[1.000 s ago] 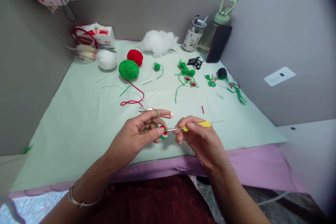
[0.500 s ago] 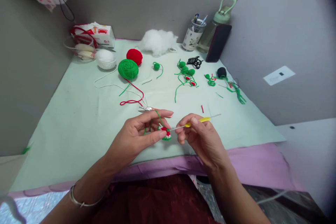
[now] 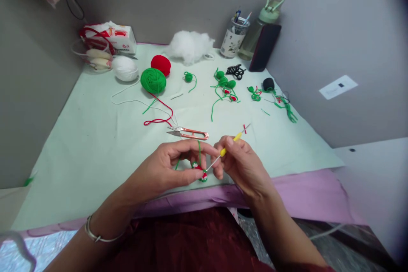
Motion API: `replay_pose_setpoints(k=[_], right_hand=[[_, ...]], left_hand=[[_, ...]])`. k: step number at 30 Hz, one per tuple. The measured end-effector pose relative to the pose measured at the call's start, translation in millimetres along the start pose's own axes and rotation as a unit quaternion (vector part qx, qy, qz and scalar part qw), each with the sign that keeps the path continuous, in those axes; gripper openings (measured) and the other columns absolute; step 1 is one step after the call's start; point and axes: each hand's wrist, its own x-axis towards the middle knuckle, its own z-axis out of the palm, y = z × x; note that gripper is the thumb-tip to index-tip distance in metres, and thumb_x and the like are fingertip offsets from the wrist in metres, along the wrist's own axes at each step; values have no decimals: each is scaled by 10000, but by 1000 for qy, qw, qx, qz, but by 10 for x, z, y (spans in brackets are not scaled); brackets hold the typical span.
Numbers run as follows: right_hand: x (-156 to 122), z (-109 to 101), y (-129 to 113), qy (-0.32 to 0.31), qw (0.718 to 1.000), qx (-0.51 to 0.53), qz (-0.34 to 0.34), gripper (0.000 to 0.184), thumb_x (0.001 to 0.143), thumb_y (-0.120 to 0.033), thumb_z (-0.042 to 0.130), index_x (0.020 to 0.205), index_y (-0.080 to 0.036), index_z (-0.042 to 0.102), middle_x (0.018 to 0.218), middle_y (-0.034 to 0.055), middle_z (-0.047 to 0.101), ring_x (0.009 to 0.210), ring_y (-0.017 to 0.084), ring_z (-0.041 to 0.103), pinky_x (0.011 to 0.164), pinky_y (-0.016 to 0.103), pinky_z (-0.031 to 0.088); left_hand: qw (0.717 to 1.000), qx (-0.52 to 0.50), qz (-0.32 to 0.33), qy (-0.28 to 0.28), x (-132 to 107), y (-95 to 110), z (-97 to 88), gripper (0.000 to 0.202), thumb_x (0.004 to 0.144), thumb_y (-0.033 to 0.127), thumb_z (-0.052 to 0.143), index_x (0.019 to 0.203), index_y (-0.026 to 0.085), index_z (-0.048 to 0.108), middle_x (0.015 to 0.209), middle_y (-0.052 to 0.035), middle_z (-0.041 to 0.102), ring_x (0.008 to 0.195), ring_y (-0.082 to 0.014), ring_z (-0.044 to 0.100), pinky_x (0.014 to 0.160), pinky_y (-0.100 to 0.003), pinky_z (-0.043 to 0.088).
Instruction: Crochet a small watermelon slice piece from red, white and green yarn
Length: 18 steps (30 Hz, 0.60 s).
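Crochet seems mid-stitch: at six o'clock, above the table's (image 3: 86,144) near edge, your left hand's (image 3: 172,162) fingers pinch a small red-and-green piece (image 3: 203,177), green yarn (image 3: 199,151) across one; your right hand's (image 3: 244,162) clamp a yellow-handled hook (image 3: 237,137), slanting toward two o'clock, tip at the piece; next likely calls for steady yarn tension

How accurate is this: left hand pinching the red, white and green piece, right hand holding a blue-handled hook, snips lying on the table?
One slip: in the head view, the hook is yellow-handled, not blue-handled. The right hand does hold it, the left hand pinches the red, white and green piece, and the snips lie on the table.
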Motion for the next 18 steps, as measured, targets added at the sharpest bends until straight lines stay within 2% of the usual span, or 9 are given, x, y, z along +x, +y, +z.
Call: replay_pose_setpoints(k=[4, 10, 14, 16, 18], right_hand=[[9, 2, 0, -2, 1000, 8, 9, 443, 821, -570, 830, 707, -155, 726, 547, 9, 702, 419, 95, 627, 467, 186, 545], [14, 26, -31, 37, 999, 1, -31, 420, 793, -550, 859, 693, -158, 746, 580, 8, 716, 425, 101, 641, 454, 194, 552], [5, 35, -60, 58, 996, -25, -59, 446, 780, -579, 857, 691, -160, 734, 584, 18, 719, 416, 103, 616, 450, 215, 556], [2, 33, -72, 59, 996, -36, -65, 456, 782, -592, 848, 692, -162, 727, 578, 16, 711, 412, 106, 607, 447, 223, 554], [5, 29, -83, 52, 996, -50, -61, 470, 789, -610, 833, 688, -164, 725, 552, 8, 690, 406, 108, 598, 448, 230, 550]], left_hand=[[1000, 6, 0, 1, 15, -2, -6, 346, 843, 194, 787, 1180, 268, 814, 883, -32, 714, 878, -200, 655, 870, -340, 549], [998, 19, 12, 58, -1, 23, 38, 273, 859, 227, 815, 1130, 260, 816, 878, -20, 723, 871, -184, 658, 881, -335, 532], [991, 69, 41, 110, -8, 48, 89, 237, 870, 209, 787, 1103, 248, 806, 833, -17, 708, 866, -194, 645, 929, -362, 517], [986, 105, 66, 112, -3, 75, 99, 230, 873, 186, 763, 1092, 245, 799, 820, -12, 700, 852, -194, 638, 949, -372, 510], [980, 151, 99, 85, 9, 115, 94, 233, 871, 152, 734, 1075, 246, 797, 806, -2, 694, 822, -187, 628, 955, -373, 508]])
